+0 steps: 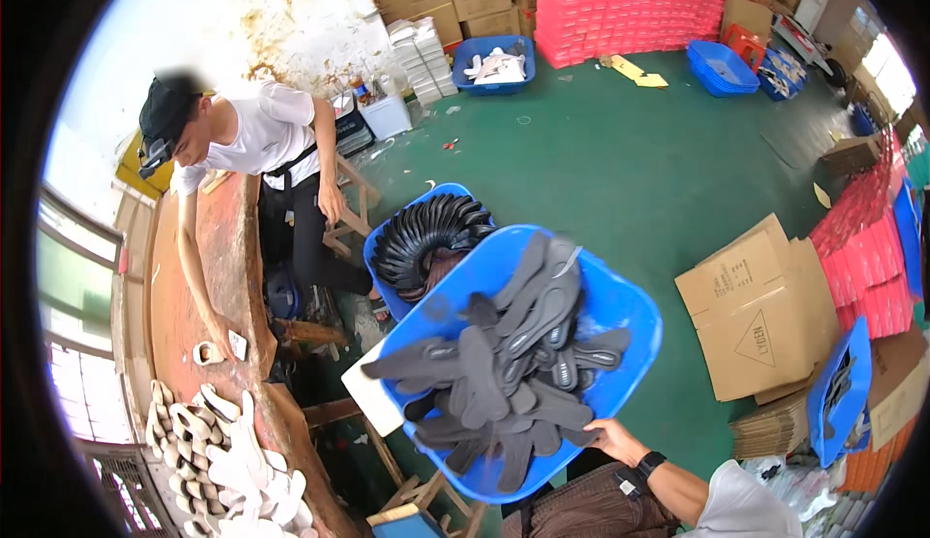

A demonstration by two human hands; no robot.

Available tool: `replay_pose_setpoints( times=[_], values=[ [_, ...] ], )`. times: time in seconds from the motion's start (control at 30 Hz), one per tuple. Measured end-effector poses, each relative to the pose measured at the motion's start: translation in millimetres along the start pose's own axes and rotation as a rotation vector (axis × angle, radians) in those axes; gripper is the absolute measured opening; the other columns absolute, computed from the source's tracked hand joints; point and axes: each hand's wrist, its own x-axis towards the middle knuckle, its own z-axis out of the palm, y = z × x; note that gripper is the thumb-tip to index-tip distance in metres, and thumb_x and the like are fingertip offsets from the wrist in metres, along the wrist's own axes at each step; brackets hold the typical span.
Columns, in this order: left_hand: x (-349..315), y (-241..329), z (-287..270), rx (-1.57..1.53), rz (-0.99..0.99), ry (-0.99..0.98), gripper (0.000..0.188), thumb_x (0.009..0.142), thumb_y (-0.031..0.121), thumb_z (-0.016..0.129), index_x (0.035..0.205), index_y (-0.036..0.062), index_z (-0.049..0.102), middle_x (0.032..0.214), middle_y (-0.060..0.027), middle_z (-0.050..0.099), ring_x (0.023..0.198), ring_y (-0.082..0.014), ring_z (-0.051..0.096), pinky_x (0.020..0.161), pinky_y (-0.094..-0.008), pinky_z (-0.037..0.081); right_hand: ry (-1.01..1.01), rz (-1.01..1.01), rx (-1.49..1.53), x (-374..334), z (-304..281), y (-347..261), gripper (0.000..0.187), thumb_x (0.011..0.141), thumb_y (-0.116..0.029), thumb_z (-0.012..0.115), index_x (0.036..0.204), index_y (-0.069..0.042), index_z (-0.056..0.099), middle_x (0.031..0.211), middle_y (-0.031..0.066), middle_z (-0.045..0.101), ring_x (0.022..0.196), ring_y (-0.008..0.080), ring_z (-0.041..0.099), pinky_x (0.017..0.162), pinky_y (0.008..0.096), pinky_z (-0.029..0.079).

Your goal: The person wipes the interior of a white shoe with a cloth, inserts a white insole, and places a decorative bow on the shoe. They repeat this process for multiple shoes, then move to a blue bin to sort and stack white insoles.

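A large blue plastic tub is tilted up in front of me, heaped with dark grey shoe insoles. At its near right rim is my right hand, its fingers closed on the edge beside the tips of some insoles. A dark watch circles that wrist. My left hand does not show. Behind the tub stands a second blue tub, holding black curved shoe parts packed in a ring. A white flat-sided piece sticks out at the left of the nearer tub.
Left, a co-worker reaches over a long wooden bench strewn with pale shoe parts. Wooden stools stand close by. Right are a cardboard box, a tilted blue tub and pink boxes; more tubs sit farther off.
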Motion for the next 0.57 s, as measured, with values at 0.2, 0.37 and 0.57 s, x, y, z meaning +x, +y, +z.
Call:
replay_pose_setpoints(
  times=[0.2, 0.37, 0.57],
  values=[
    [2.5, 35.7, -7.3, -0.022, -0.006, -0.107, 0.071, 0.093, 0.032, 0.059, 0.153, 0.0147, 0.024, 0.151, -0.0390, 0.010, 0.135, -0.0562, 0.021, 0.113, -0.0539, 0.024, 0.113, -0.104, 0.145, 5.9, -46.8, -59.4, 0.033, 0.079, -0.005, 0.061, 0.110, 0.003, 0.058, 0.109, 0.0157, 0.066, 0.098, 0.0300, 0.065, 0.088, 0.0436, 0.054],
    [18.7, 40.4, -11.4, -0.040, -0.157, -0.160, 0.079, 0.092, 0.039, 0.060, 0.152, 0.0050, 0.021, 0.150, -0.0378, 0.017, 0.139, -0.0531, 0.016, 0.115, -0.0514, 0.020, 0.187, -0.178, 0.305, 45.0, -67.6, -116.1, 0.024, 0.077, -0.008, 0.067, 0.097, -0.002, 0.056, 0.095, 0.0134, 0.065, 0.085, 0.0287, 0.062, 0.085, 0.0391, 0.053],
    [26.1, 43.9, 19.6, -0.070, -0.286, 0.001, 0.088, 0.084, 0.052, 0.067, 0.152, 0.0145, 0.025, 0.150, -0.0340, 0.026, 0.140, -0.0511, 0.018, 0.114, -0.0562, 0.020, 0.182, -0.259, 0.438, 118.5, -70.8, -213.7, 0.026, 0.078, -0.015, 0.067, 0.097, -0.001, 0.056, 0.095, 0.0161, 0.064, 0.093, 0.0300, 0.061, 0.093, 0.0404, 0.050]
  ],
)
